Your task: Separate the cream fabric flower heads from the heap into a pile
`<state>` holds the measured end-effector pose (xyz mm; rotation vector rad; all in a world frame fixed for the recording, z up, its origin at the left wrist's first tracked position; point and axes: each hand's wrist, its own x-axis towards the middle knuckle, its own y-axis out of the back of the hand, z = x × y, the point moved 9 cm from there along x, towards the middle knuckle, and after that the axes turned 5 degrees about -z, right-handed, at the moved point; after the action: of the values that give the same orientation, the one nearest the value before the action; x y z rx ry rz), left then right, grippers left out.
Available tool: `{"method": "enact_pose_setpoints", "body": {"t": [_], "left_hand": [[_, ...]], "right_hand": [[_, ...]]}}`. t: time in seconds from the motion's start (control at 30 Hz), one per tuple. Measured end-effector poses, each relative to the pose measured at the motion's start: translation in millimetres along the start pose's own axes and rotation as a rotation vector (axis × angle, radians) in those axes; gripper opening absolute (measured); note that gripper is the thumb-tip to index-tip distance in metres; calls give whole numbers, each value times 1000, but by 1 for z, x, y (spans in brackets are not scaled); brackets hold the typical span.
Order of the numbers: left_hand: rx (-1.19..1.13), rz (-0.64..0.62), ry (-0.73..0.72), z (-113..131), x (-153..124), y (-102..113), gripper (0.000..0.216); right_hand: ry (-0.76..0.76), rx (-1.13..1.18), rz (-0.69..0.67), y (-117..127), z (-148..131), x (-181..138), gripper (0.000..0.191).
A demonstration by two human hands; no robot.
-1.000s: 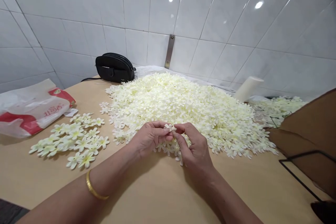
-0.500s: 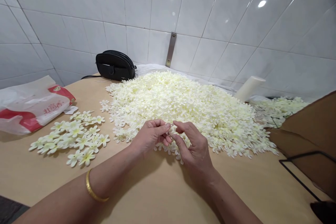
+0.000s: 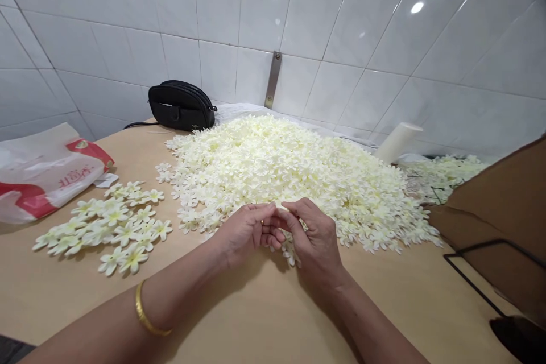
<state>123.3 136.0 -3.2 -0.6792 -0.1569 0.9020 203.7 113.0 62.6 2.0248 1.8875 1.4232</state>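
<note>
My left hand (image 3: 251, 230) is closed in a pinch, its thumb and index fingertip meeting just in front of a large heap of white artificial flowers (image 3: 273, 159) with pale yellow centres. Facing it, my right hand (image 3: 313, 239) pinches at the same spot, with fingertips almost touching the left ones. A small pale bit shows between the fingertips, too hidden to name. Below the hands, a few flowers (image 3: 290, 253) peek out at the heap's front edge. To the left of my hands lies a smaller, flatter group of larger white flowers (image 3: 113, 216) with yellow centres.
A black pouch (image 3: 181, 105) stands by the tiled wall. At left lies a white and red plastic bag (image 3: 51, 173). On the right are a white roll (image 3: 398, 142), a brown cardboard piece (image 3: 503, 216) and a black metal frame (image 3: 473, 281). More flowers (image 3: 452, 173) lie behind.
My right thumb and fingers have closed in toward my left fingertips. The view has turned slightly, so the table things appear shifted left.
</note>
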Motion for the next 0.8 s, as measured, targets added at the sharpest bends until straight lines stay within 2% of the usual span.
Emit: {"method": "enact_pose_setpoints", "body": {"t": [0.23,0.4,0.6,0.7,0.8], "left_hand": [[59,-84,-36,4,0,-5,21],[63,-9,-53,6,1,4,11],[71,75,-87,11,-1,14,10],[79,87,-111,13,0,16,12],[94,85,-159,16,0,16,16]], "right_hand": [[-88,71,-12,0,5,-1,22],[-158,127,-47,-7,13,0,27],[-246,190,-60,-8,18,0,15],[-233,159,-85,-10,15,-2,8],[-168,101,-91,-10,8,-1,10]]}}
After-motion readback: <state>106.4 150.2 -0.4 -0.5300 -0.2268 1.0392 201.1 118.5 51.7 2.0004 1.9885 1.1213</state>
